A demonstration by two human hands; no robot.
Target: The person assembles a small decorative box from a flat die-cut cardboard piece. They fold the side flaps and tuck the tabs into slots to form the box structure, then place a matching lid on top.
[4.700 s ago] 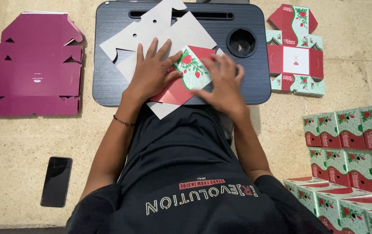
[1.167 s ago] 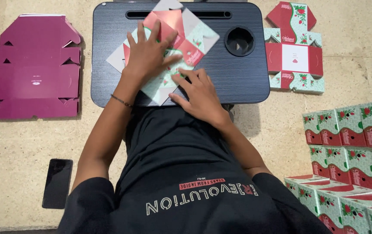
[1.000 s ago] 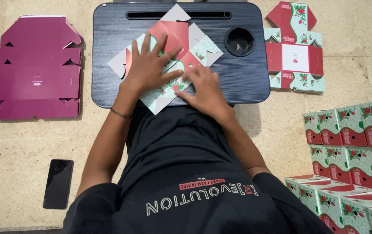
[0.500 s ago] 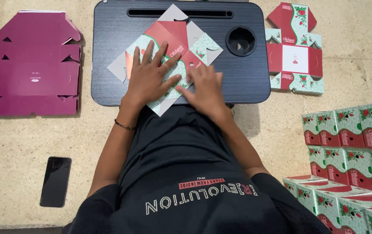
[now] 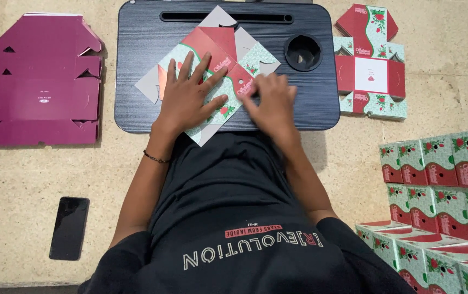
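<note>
Beige stone floor carries a dark lap tray (image 5: 136, 81). Left hand (image 5: 189, 98) lies flat, fingers spread, pinning the flat green-and-red printed cardboard box blank (image 5: 212, 49). Right hand (image 5: 269, 100) (blurred, grip unclear) presses its fold; firm pressure along the crease should keep it straight.

lap desk (image 5: 141, 65): 1 | phone (image 5: 69, 227): 1 | flat printed cartons (image 5: 215, 54): at least 2 | flat magenta cartons (image 5: 43, 81): 1 stack

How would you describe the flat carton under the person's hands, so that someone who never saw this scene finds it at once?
Look at the dark lap tray on the stone floor, in front of the person. On it lies an unfolded carton sheet, turned like a diamond, with the left hand spread flat on it and the right hand pressing its edge. Unlike the flat sheets stacked right of the tray, it is red and green with grey flaps showing.
</note>
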